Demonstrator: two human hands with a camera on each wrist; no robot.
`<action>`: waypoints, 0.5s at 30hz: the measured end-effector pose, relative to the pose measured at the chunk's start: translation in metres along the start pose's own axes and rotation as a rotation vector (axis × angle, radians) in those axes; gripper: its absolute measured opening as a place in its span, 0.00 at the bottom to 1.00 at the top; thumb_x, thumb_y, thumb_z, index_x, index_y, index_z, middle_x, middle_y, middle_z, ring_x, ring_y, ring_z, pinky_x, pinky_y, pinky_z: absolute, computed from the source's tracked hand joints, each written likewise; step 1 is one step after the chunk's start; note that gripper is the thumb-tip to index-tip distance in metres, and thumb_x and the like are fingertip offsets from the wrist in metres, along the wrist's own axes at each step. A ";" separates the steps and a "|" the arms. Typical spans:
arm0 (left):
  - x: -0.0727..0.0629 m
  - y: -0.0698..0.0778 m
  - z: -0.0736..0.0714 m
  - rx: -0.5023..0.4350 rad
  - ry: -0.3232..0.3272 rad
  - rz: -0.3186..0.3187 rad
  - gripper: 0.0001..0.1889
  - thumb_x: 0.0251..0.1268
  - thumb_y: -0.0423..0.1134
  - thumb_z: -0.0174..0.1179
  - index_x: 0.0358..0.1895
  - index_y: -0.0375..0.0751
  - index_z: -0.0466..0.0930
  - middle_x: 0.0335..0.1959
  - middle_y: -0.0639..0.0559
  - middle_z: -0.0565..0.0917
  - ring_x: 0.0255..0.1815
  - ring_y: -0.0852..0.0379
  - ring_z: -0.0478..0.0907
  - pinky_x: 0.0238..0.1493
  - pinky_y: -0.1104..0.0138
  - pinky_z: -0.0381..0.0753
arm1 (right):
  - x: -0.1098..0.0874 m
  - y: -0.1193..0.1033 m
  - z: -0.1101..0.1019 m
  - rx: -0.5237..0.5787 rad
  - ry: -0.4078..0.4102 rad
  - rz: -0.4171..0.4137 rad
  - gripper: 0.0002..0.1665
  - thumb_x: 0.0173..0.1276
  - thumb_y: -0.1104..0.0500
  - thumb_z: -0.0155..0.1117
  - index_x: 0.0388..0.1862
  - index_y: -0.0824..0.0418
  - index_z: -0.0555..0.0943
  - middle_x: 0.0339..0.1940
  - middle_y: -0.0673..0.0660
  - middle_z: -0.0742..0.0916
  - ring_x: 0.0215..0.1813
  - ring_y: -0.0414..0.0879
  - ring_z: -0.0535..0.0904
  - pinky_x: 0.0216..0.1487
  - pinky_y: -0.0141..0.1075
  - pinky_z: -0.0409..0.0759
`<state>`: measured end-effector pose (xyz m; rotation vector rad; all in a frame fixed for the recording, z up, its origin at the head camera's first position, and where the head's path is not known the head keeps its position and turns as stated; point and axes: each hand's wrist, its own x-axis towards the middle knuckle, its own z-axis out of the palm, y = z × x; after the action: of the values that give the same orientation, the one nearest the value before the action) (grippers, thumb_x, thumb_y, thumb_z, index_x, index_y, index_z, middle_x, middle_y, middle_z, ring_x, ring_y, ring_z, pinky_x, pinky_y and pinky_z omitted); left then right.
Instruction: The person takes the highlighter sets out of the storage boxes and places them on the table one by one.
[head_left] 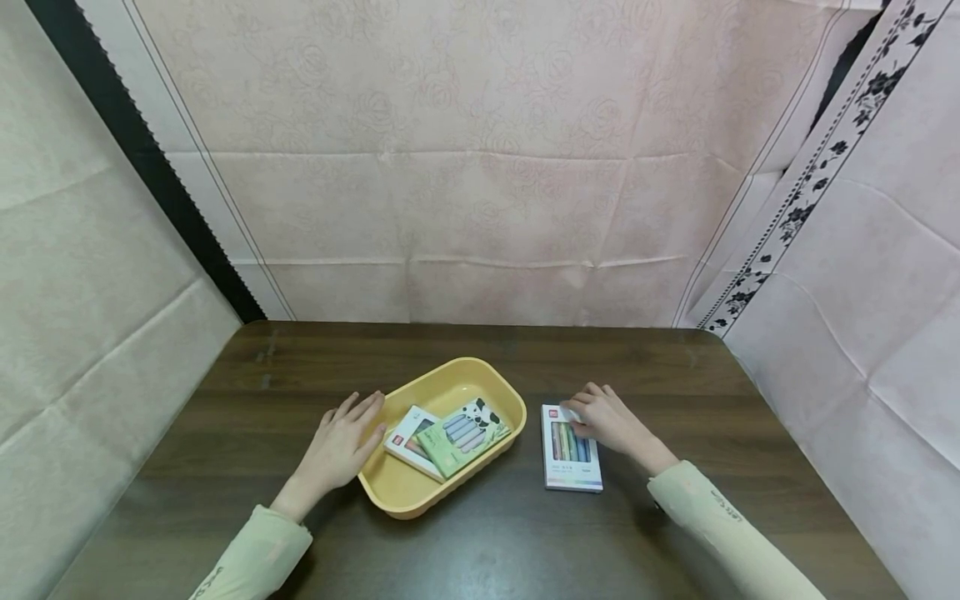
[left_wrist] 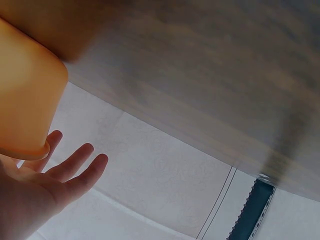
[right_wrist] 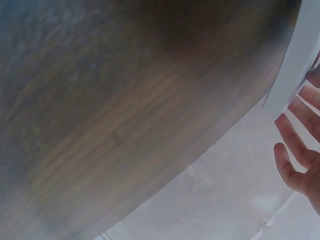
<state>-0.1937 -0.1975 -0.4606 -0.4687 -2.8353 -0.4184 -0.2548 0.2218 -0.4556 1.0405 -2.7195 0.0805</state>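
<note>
On the wooden table, a yellow tray (head_left: 401,498) holds a green box with panda pictures (head_left: 468,435) lying partly over a white box (head_left: 411,446). My left hand (head_left: 339,446) rests at the tray's left rim with its fingers spread; in the left wrist view these fingers (left_wrist: 75,167) reach out beside the tray's wall (left_wrist: 30,95). To the right of the tray is a white box of coloured pencils (head_left: 573,473). My right hand (head_left: 611,425) pinches its upper right part, thumb over the front. In the right wrist view, its fingers (right_wrist: 295,130) sit along the box's edge (right_wrist: 292,65).
The dark brown table (head_left: 480,558) runs back to a pale patterned cloth (head_left: 480,208). More cloth hangs on both sides, with a black strip (head_left: 157,167) at the left and a floral band (head_left: 817,183) at the right.
</note>
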 end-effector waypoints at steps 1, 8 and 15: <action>0.000 0.000 0.000 -0.001 0.000 0.000 0.26 0.66 0.50 0.44 0.64 0.43 0.62 0.64 0.46 0.66 0.66 0.39 0.58 0.56 0.39 0.60 | 0.000 0.000 0.000 0.004 -0.004 0.003 0.18 0.53 0.57 0.66 0.45 0.57 0.81 0.38 0.51 0.85 0.39 0.42 0.71 0.36 0.33 0.63; 0.000 0.000 0.000 -0.002 0.001 0.006 0.26 0.66 0.51 0.43 0.64 0.43 0.63 0.65 0.46 0.66 0.65 0.39 0.59 0.55 0.39 0.60 | 0.000 0.000 0.003 -0.004 -0.014 0.002 0.18 0.53 0.57 0.66 0.45 0.56 0.81 0.39 0.50 0.85 0.39 0.42 0.71 0.36 0.33 0.63; 0.000 0.000 0.000 0.000 0.001 0.002 0.26 0.66 0.51 0.43 0.64 0.43 0.63 0.65 0.46 0.66 0.66 0.39 0.58 0.56 0.39 0.60 | 0.001 0.000 0.005 -0.014 -0.014 -0.010 0.19 0.53 0.56 0.66 0.46 0.56 0.81 0.39 0.51 0.85 0.39 0.43 0.70 0.36 0.33 0.62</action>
<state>-0.1938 -0.1978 -0.4611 -0.4715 -2.8333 -0.4177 -0.2562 0.2207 -0.4599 1.0547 -2.7233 0.0522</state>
